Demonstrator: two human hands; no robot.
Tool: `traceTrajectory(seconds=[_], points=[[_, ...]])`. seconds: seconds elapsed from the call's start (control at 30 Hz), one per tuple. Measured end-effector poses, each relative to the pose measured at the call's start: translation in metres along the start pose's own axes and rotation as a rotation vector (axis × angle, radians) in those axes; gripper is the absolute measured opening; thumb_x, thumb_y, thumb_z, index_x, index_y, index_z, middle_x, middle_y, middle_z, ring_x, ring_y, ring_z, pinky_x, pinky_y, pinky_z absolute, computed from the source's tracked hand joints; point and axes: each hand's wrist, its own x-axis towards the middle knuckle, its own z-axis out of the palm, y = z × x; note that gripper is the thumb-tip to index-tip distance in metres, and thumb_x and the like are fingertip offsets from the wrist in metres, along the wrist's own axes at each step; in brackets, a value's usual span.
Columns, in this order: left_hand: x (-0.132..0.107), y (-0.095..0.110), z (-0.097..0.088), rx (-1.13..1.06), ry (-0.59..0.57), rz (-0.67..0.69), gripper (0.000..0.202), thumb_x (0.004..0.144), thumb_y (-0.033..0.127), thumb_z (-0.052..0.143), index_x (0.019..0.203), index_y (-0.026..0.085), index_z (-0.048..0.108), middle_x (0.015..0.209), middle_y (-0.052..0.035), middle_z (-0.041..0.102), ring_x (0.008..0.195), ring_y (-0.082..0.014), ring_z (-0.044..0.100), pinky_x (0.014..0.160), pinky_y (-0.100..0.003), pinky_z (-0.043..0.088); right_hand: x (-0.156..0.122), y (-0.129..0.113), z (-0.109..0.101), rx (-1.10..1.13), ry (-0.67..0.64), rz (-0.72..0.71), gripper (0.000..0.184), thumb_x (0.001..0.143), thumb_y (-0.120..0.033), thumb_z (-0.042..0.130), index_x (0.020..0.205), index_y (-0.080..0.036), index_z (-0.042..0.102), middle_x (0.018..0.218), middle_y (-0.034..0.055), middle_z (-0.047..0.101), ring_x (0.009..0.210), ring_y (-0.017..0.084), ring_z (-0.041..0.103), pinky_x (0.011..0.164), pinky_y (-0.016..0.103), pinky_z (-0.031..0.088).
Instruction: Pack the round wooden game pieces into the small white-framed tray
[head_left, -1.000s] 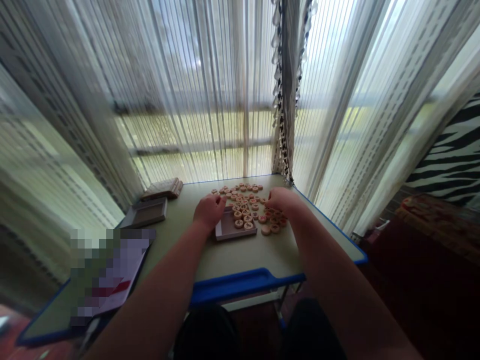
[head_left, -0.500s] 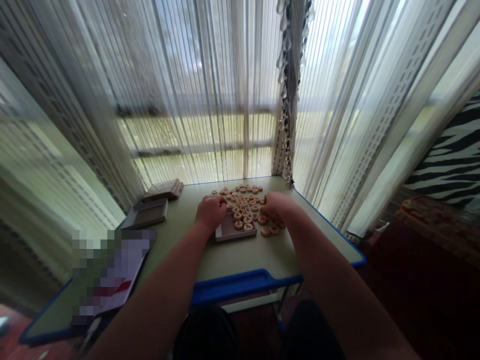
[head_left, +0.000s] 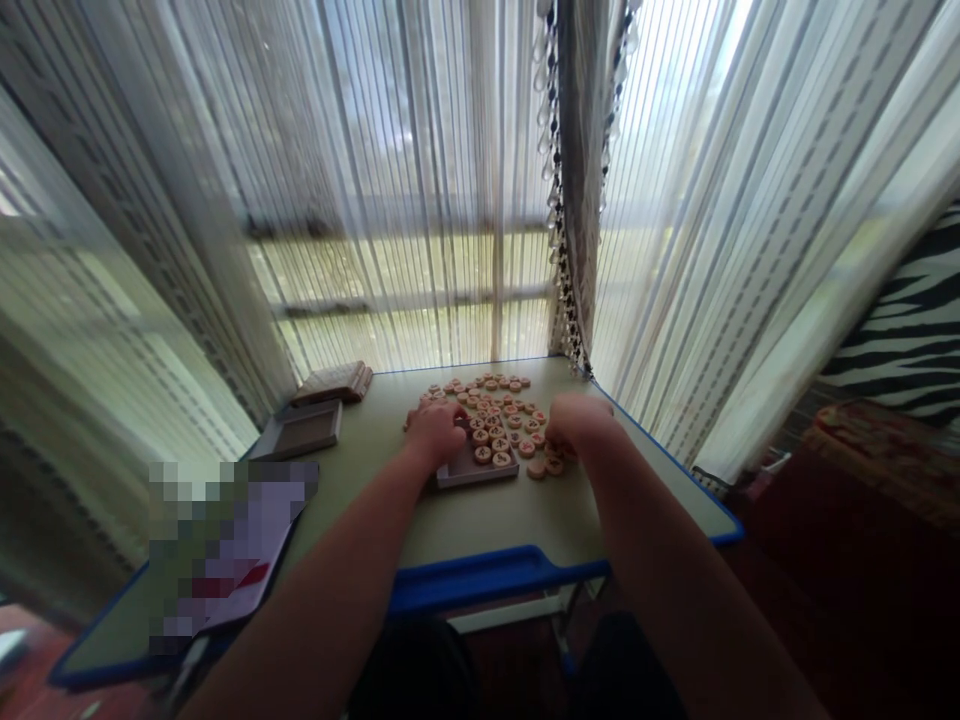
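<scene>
Round wooden Chinese chess pieces marked with characters lie spread over the desk. Several stand in rows inside a shallow grey box, filling its right part. My left hand is over the left side of this box, thumb and fingers pinched together around what looks like a chess piece, seen edge-on. To the right of the box, my right hand is curled with knuckles up among loose pieces. Its fingertips are hidden, so what it holds does not show.
The pale desk has a blue front edge. On its left lie a shallow grey tray, a folded quilted item and a flat pixelated item. Sheer curtains hang behind the desk.
My left hand has come closer and further over the box. My right hand has shifted slightly right, uncovering some loose pieces. The view has turned a little.
</scene>
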Motion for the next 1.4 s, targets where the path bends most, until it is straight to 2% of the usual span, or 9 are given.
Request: traceTrajectory(seconds=[0.1, 0.27, 0.5, 0.63, 0.7, 0.83, 1.03, 1.27, 1.4], points=[[0.0, -0.001, 0.001, 0.004, -0.015, 0.011, 0.034, 0.062, 0.02, 0.047, 0.093, 0.025, 0.062, 0.101, -0.0044, 0.06, 0.099, -0.0253, 0.047, 0.082, -0.039, 0.038, 0.003, -0.004, 0.001, -0.051, -0.005, 0.055, 0.042, 0.062, -0.035, 0.063, 0.103, -0.022, 0.063, 0.101, 0.0148, 0.062, 0.09, 0.029, 0.058, 0.067, 0.037, 0.048], [0.0, -0.002, 0.006, 0.003, -0.004, 0.058, 0.035, 0.063, 0.018, 0.046, 0.094, 0.025, 0.061, 0.102, -0.0038, 0.06, 0.097, -0.0247, 0.048, 0.082, -0.038, 0.037, 0.009, -0.006, 0.006, -0.027, 0.027, -0.025, 0.044, 0.063, -0.035, 0.061, 0.103, -0.019, 0.062, 0.099, 0.014, 0.062, 0.087, 0.027, 0.059, 0.065, 0.034, 0.047], [0.001, -0.003, 0.01, -0.044, 0.028, 0.029, 0.045, 0.062, 0.006, 0.042, 0.096, 0.029, 0.062, 0.104, -0.0027, 0.058, 0.1, -0.0225, 0.049, 0.081, -0.037, 0.038, 0.008, -0.008, 0.008, -0.022, -0.006, -0.105, 0.04, 0.06, -0.034, 0.061, 0.096, -0.018, 0.065, 0.095, 0.0132, 0.064, 0.082, 0.025, 0.06, 0.062, 0.031, 0.046], [0.003, -0.005, 0.01, -0.046, 0.081, 0.0, 0.043, 0.063, 0.006, 0.042, 0.093, 0.028, 0.062, 0.103, -0.0047, 0.057, 0.1, -0.0224, 0.05, 0.08, -0.037, 0.039, 0.004, -0.009, 0.004, 0.016, 0.113, -0.144, 0.041, 0.065, -0.044, 0.055, 0.094, -0.018, 0.065, 0.095, 0.0124, 0.064, 0.081, 0.024, 0.059, 0.062, 0.03, 0.045], [0.004, -0.005, 0.01, -0.043, 0.081, -0.014, 0.042, 0.063, 0.005, 0.041, 0.091, 0.028, 0.063, 0.102, -0.0047, 0.057, 0.099, -0.0223, 0.051, 0.079, -0.037, 0.039, 0.003, -0.012, 0.004, 0.06, 0.18, -0.197, 0.041, 0.066, -0.048, 0.053, 0.09, -0.018, 0.066, 0.092, 0.0105, 0.064, 0.078, 0.022, 0.059, 0.06, 0.027, 0.043], [0.006, -0.005, 0.01, -0.032, 0.074, -0.051, 0.038, 0.064, 0.007, 0.042, 0.087, 0.028, 0.064, 0.101, -0.0034, 0.058, 0.099, -0.022, 0.051, 0.079, -0.036, 0.04, 0.005, -0.019, 0.008, 0.165, 0.268, -0.339, 0.031, 0.066, -0.043, 0.055, 0.082, -0.02, 0.067, 0.086, 0.0055, 0.065, 0.074, 0.017, 0.057, 0.057, 0.022, 0.039], [0.006, -0.005, 0.008, -0.025, 0.082, -0.111, 0.034, 0.065, 0.009, 0.043, 0.086, 0.026, 0.064, 0.101, -0.0034, 0.058, 0.096, -0.0219, 0.053, 0.078, -0.035, 0.041, 0.012, -0.024, 0.018, 0.272, 0.373, -0.387, 0.024, 0.066, -0.036, 0.057, 0.081, -0.019, 0.065, 0.081, 0.0034, 0.065, 0.07, 0.014, 0.055, 0.055, 0.021, 0.036], [0.003, -0.004, 0.003, -0.041, 0.119, -0.127, 0.032, 0.066, 0.013, 0.042, 0.087, 0.024, 0.064, 0.099, -0.005, 0.058, 0.094, -0.0221, 0.053, 0.077, -0.033, 0.041, 0.0, -0.041, 0.022, 0.435, 0.381, -0.756, 0.015, 0.064, -0.028, 0.06, 0.074, -0.017, 0.062, 0.067, -0.001, 0.061, 0.059, 0.009, 0.049, 0.054, 0.019, 0.033], [0.003, -0.002, 0.002, -0.037, 0.121, -0.088, 0.03, 0.067, 0.016, 0.042, 0.086, 0.023, 0.064, 0.097, -0.006, 0.059, 0.092, -0.0222, 0.053, 0.075, -0.032, 0.041, -0.005, -0.047, 0.025, 0.438, 0.4, -0.818, 0.019, 0.065, -0.027, 0.06, 0.083, -0.019, 0.063, 0.072, -0.0006, 0.062, 0.061, 0.009, 0.05, 0.055, 0.02, 0.032]])
